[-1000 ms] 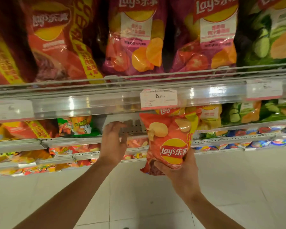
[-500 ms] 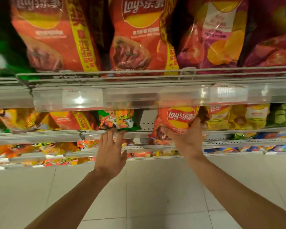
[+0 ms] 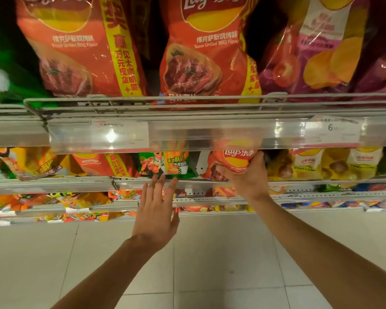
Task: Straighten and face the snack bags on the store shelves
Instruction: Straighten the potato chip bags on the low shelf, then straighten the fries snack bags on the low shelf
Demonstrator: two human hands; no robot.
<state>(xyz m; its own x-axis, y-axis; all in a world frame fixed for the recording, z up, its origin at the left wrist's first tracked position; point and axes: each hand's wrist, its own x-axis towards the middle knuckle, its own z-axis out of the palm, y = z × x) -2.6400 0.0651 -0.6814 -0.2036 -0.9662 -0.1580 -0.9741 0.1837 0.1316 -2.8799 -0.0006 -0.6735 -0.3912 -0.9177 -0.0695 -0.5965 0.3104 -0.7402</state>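
Two hands reach toward the second shelf point(image 3: 54, 182). The right hand point(image 3: 246, 178) grips a red chip bag point(image 3: 233, 160) from below, fingers curled round its lower part, holding it at the shelf's front edge under the price rail point(image 3: 210, 134). The left hand point(image 3: 156, 210) is spread flat, its fingertips just below a green snack bag point(image 3: 165, 163).

You faced a clear plastic price strip point(image 3: 210, 134) along the upper shelf's front edge. A white paper price tag point(image 3: 120, 133) sat inside it toward its left end, another white tag point(image 3: 333, 130) toward its right. Below the strip lay a pale tiled floor point(image 3: 210, 264).
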